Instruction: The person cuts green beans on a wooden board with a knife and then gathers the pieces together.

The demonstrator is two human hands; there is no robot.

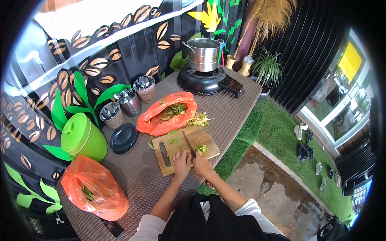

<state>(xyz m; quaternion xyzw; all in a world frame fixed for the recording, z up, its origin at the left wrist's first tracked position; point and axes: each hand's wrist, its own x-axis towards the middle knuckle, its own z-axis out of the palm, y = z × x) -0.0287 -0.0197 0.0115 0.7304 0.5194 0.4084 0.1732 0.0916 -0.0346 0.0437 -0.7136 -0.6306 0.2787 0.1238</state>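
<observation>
A wooden cutting board (181, 140) lies on the brown woven-pattern table. My right hand (202, 165) is closed round the handle of a knife (188, 142), whose blade points away from me over the board. Beside it, on the left, my left hand (183, 161) rests on the board with bent fingers; what lies under them is hidden. Chopped green pieces (201, 149) are heaped to the right of the blade, and a few green bits lie to its left. Just beyond the board, an open orange bag (157, 119) holds green leaves, with pale trimmed stems (200, 119) at its right.
A steel pot (204, 56) stands on a black gas stove (201, 80) at the far end. Cutlery cups (130, 105), black plates (124, 138), a green lidded container (86, 138), another orange bag (98, 188) and a phone (112, 227) are on the left.
</observation>
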